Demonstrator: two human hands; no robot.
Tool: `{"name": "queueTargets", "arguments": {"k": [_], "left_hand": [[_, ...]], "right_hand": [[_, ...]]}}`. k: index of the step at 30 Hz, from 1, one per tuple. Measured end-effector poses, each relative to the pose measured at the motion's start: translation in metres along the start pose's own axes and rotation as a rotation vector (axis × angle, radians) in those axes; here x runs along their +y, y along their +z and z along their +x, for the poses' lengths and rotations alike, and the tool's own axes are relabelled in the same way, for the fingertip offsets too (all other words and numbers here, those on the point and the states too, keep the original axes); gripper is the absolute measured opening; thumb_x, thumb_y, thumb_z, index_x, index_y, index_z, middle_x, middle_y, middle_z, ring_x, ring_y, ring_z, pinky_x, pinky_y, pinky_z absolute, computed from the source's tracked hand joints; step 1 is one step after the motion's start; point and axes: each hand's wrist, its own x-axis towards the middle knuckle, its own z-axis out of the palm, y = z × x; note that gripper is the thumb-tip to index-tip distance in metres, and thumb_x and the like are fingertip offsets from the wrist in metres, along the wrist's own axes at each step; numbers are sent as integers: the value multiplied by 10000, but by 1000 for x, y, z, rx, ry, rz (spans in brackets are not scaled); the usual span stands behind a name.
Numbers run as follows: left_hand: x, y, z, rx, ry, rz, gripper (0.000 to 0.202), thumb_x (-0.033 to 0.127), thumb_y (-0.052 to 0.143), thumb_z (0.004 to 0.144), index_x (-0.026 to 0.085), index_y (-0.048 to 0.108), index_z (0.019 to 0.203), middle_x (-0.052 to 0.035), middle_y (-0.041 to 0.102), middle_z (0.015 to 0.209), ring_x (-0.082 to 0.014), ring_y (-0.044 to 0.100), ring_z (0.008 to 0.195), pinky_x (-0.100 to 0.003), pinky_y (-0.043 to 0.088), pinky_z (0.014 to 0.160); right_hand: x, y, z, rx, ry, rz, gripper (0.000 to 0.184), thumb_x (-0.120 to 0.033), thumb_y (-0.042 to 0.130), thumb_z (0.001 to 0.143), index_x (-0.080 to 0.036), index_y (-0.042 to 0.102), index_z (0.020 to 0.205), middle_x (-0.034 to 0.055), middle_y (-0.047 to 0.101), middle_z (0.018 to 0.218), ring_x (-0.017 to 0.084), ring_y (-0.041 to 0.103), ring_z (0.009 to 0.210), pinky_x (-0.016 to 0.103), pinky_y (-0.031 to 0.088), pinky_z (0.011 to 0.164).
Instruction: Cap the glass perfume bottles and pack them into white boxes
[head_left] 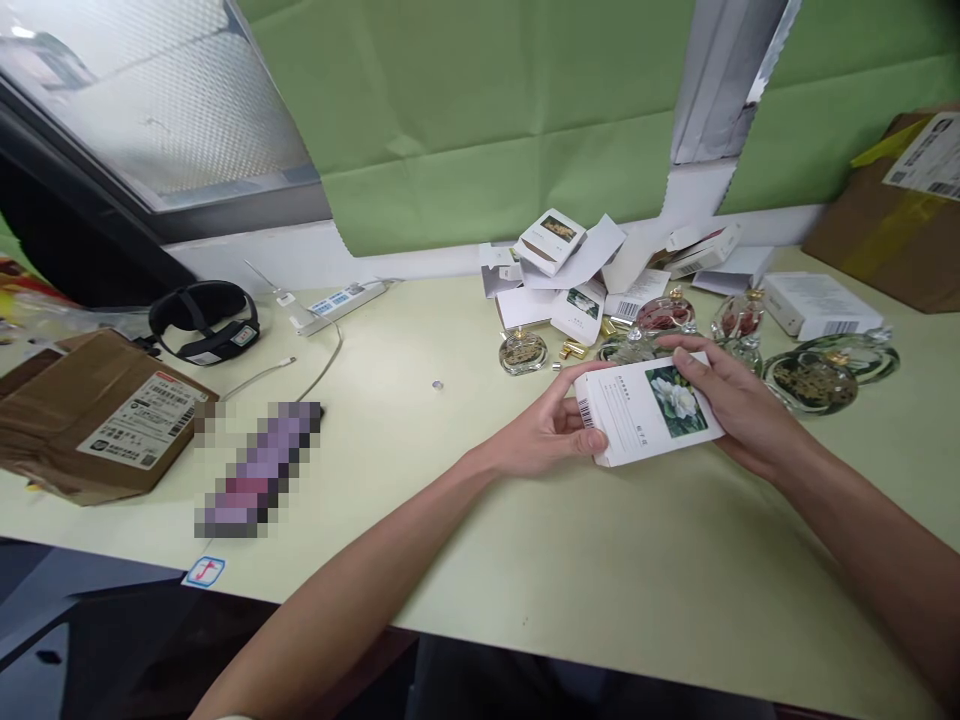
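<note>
Between my two hands, above the table, is a white cardboard box printed with a white flower on green leaves. My left hand grips its left end, thumb on the front face. At the right end, my right hand holds it with the thumb on the top edge by the picture. Just behind the box lie glass bottles, among them a round one with dried flowers and another with dark yellow filling. Small gold caps sit near them.
Opened white boxes pile up against the wall. A closed white box and a brown carton stand at right. To the left are another carton, a black headset, a power strip and a blurred phone-like object.
</note>
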Motion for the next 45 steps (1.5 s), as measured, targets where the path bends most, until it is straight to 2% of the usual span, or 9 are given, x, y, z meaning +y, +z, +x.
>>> {"name": "queueTargets", "arguments": {"k": [14, 26, 31, 35, 38, 41, 43, 45], "left_hand": [[2, 4, 0, 50, 3, 15, 756, 451, 728, 825, 279, 320, 1437, -183, 569, 1349, -284, 622, 1148, -366, 548, 828], [-1, 2, 1, 67, 29, 19, 702, 389, 746, 819, 270, 365, 1396, -167, 591, 1316, -281, 616, 1149, -354, 547, 820], [3, 2, 0, 20, -27, -10, 829, 340, 796, 769, 314, 314, 1442, -158, 564, 1349, -292, 589, 1199, -398, 540, 880], [5, 5, -2, 26, -21, 70, 895, 293, 840, 711, 311, 325, 1443, -149, 522, 1385, -299, 551, 1247, -451, 494, 970], [5, 9, -3, 45, -9, 175, 915, 274, 872, 660, 312, 370, 1423, -140, 463, 1437, -307, 516, 1275, -475, 459, 1011], [7, 9, -4, -1, -48, 220, 983, 280, 896, 618, 330, 361, 1442, -131, 437, 1449, -309, 478, 1301, -487, 430, 1040], [10, 6, -3, -66, -89, 194, 923, 338, 854, 686, 328, 350, 1459, -129, 468, 1406, -293, 484, 1284, -474, 431, 1034], [12, 2, -2, -91, -123, 157, 752, 421, 738, 813, 305, 368, 1457, -129, 526, 1313, -267, 533, 1208, -443, 463, 978]], "right_hand": [[0, 2, -1, 20, 15, 9, 356, -480, 751, 779, -345, 637, 1089, -45, 736, 791, 151, 690, 629, 215, 555, 488], [3, 1, -1, 17, 38, -1, 380, -502, 756, 766, -359, 638, 1098, -41, 732, 803, 156, 691, 641, 221, 562, 499], [2, 0, 0, -8, 18, 27, 372, -497, 749, 775, -357, 641, 1101, -46, 725, 795, 146, 684, 634, 209, 550, 495], [0, -2, -1, -8, 24, -11, 402, -510, 744, 773, -362, 631, 1129, -36, 721, 794, 167, 682, 637, 234, 549, 480], [-1, -3, -3, -34, 23, -94, 403, -534, 725, 781, -377, 623, 1138, -41, 713, 799, 167, 676, 637, 238, 544, 483], [1, -6, -2, -103, 35, -239, 381, -579, 661, 818, -390, 610, 1145, -45, 701, 774, 171, 675, 637, 244, 534, 488], [4, -8, 0, -129, 43, -322, 399, -610, 626, 830, -390, 598, 1161, -40, 698, 754, 185, 677, 625, 261, 529, 479], [7, -9, 1, -131, 27, -394, 432, -625, 624, 822, -376, 590, 1173, -30, 702, 750, 204, 686, 624, 280, 531, 476]]}}
